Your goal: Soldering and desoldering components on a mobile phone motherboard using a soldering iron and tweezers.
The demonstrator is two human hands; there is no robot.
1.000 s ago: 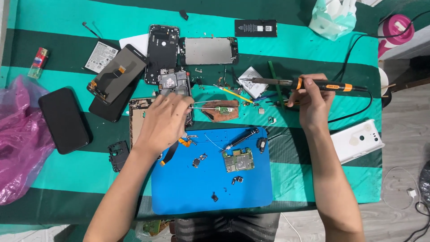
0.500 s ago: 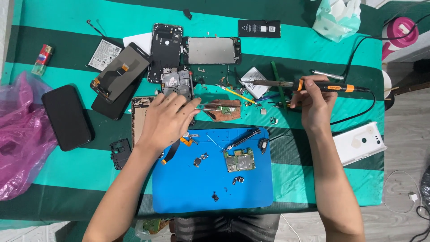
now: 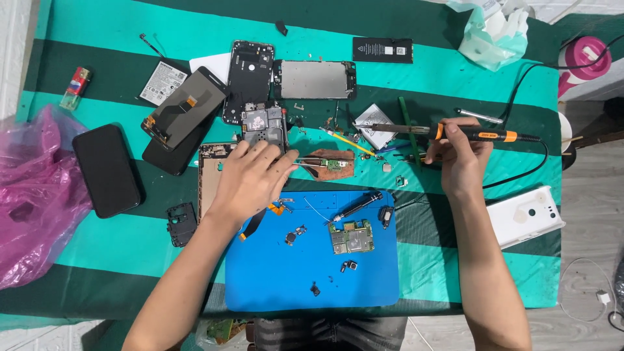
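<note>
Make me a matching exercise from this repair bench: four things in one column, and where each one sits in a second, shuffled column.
1. soldering iron
2. green circuit board
3. pink plastic bag
4. white phone back cover

a. table's left edge
b. on the blue mat
c. in the right hand
d. right of the right forearm

Pairs: 1-c, 2-b, 3-a, 4-d

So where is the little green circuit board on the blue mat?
In the head view, the green circuit board lies on the right half of the blue mat, just below the black screwdriver, between both arms.
</note>
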